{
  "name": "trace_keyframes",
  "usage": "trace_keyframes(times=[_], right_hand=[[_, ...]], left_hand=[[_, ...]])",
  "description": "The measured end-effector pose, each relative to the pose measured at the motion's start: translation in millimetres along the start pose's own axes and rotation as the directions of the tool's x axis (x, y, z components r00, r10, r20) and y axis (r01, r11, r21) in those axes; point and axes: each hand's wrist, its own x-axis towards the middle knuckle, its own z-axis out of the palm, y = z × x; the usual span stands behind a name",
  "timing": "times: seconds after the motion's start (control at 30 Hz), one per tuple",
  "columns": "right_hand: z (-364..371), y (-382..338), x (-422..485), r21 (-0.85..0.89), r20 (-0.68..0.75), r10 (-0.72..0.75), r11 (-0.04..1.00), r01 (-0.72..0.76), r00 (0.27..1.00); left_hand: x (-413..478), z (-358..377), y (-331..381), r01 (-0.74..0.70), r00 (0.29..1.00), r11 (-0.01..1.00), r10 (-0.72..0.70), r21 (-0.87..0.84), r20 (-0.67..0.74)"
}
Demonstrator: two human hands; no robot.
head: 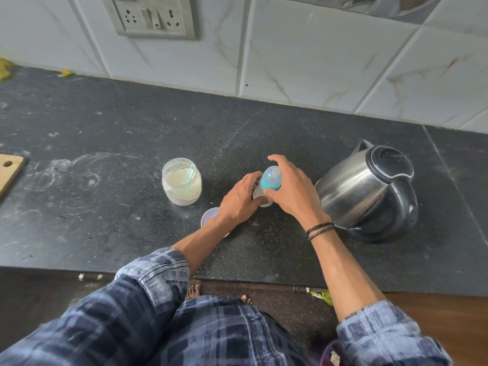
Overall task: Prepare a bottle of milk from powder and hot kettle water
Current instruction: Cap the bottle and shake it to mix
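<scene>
A small baby bottle [260, 194] with a blue collar and clear teat cap [271, 178] stands upright on the black counter [118, 133]. My left hand [241, 199] wraps its lower body from the left. My right hand [289, 188] grips the blue cap from the right and above. An open glass jar of pale milk powder [181, 182] with a green scoop inside stands to the left of the bottle. A steel electric kettle [369, 191] with a black lid and handle stands to the right, its lid down.
A white round lid [210, 215] lies on the counter, partly hidden under my left wrist. A wooden board corner [9, 170] pokes in at the left edge. A tiled wall with a socket panel [150, 15] runs behind. The counter's front edge is near my body.
</scene>
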Motion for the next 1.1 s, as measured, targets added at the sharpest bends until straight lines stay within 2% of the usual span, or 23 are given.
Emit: trace_keyframes(times=[0.1, 0.27, 0.4, 0.57, 1.1], right_hand=[[0.0, -1.5, -0.8, 0.021, -0.014, 0.049, 0.999, -0.049, 0.999], [2.2, 1.0, -4.8, 0.042, -0.029, 0.005, 0.999, -0.004, 1.000], [0.6, -2.1, -3.6, 0.049, -0.028, 0.060, 0.997, -0.058, 0.998], [3.1, -1.6, -6.8, 0.074, -0.017, 0.024, 0.997, -0.022, 1.000], [3.4, -4.0, -6.6, 0.179, -0.006, 0.082, 0.981, -0.080, 0.997]], left_hand=[[-0.4, 0.2, -0.5, -0.014, 1.000, 1.000, 0.014, 0.005, -0.003], [-0.2, 0.5, -0.8, -0.008, 1.000, 1.000, 0.008, 0.010, -0.004], [-0.8, 0.7, -1.4, -0.007, 1.000, 1.000, 0.007, 0.010, -0.002], [-0.3, 0.9, -1.7, -0.009, 1.000, 1.000, 0.009, 0.028, -0.002], [-0.4, 0.2, -0.5, -0.014, 1.000, 0.999, 0.014, 0.034, 0.001]])
